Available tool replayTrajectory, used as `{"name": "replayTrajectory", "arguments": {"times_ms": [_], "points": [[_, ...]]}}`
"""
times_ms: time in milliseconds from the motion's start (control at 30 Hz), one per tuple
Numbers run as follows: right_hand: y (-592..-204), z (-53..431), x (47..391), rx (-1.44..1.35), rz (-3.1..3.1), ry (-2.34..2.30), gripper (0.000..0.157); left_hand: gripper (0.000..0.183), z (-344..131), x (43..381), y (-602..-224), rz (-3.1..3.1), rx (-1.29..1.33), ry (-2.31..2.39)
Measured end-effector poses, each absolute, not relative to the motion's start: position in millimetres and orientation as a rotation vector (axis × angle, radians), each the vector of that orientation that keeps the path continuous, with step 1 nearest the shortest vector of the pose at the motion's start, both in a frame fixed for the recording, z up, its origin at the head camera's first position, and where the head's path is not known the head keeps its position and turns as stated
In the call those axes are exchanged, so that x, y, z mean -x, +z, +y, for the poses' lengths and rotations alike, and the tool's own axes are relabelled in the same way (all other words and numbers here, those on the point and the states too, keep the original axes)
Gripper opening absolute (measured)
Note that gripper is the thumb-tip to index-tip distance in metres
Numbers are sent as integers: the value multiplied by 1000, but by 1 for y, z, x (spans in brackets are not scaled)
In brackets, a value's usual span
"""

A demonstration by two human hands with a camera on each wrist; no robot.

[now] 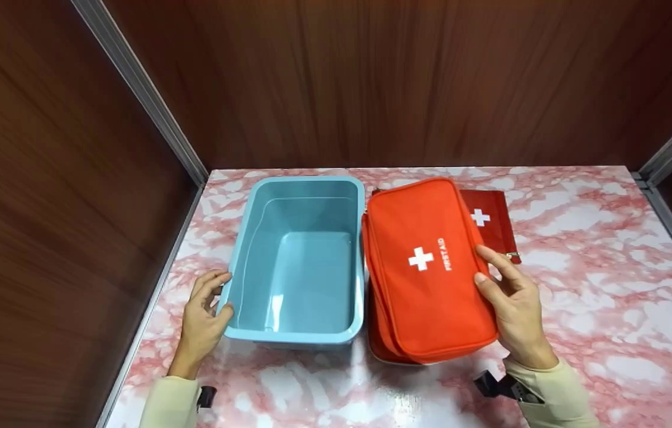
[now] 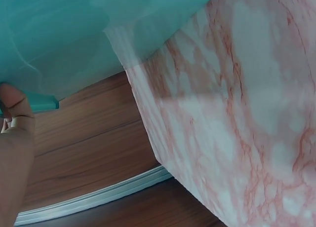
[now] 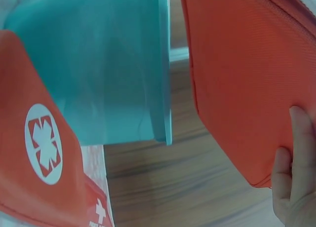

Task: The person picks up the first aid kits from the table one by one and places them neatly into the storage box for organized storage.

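Observation:
A light blue plastic tub (image 1: 312,279) stands on the table, its bare inner floor visible from above. My left hand (image 1: 205,309) grips the tub's left rim near the front corner; the left wrist view catches only part of that hand (image 2: 17,108). In my right hand (image 1: 514,303) is a red first aid bag (image 1: 425,309) with a white cross, held by its right edge and tilted. The right wrist view shows fingers (image 3: 301,153) against the bag's side. Under it lies another red bag (image 3: 44,153) with a white oval emblem, mostly hidden from the head view.
A darker red pouch (image 1: 493,229) with a white cross lies behind the held bag, partly covered. The table (image 1: 597,297) has a pink-and-white marbled top. Brown wood-look panels (image 1: 360,83) with metal edging rise at the back and sides.

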State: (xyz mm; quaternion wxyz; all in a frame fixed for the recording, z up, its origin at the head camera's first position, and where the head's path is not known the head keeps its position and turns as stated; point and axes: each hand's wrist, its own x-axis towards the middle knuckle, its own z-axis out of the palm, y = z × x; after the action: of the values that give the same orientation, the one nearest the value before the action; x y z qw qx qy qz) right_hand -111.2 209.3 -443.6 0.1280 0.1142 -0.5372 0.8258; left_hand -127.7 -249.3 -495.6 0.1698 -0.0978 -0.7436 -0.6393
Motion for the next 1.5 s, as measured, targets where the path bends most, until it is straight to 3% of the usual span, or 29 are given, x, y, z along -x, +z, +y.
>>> {"name": "replayTrajectory", "arguments": {"times_ms": [1500], "points": [[-437,148,129,-186,-1628,2481,40,50,-249,127,-499,-2071,334,-1812]]}}
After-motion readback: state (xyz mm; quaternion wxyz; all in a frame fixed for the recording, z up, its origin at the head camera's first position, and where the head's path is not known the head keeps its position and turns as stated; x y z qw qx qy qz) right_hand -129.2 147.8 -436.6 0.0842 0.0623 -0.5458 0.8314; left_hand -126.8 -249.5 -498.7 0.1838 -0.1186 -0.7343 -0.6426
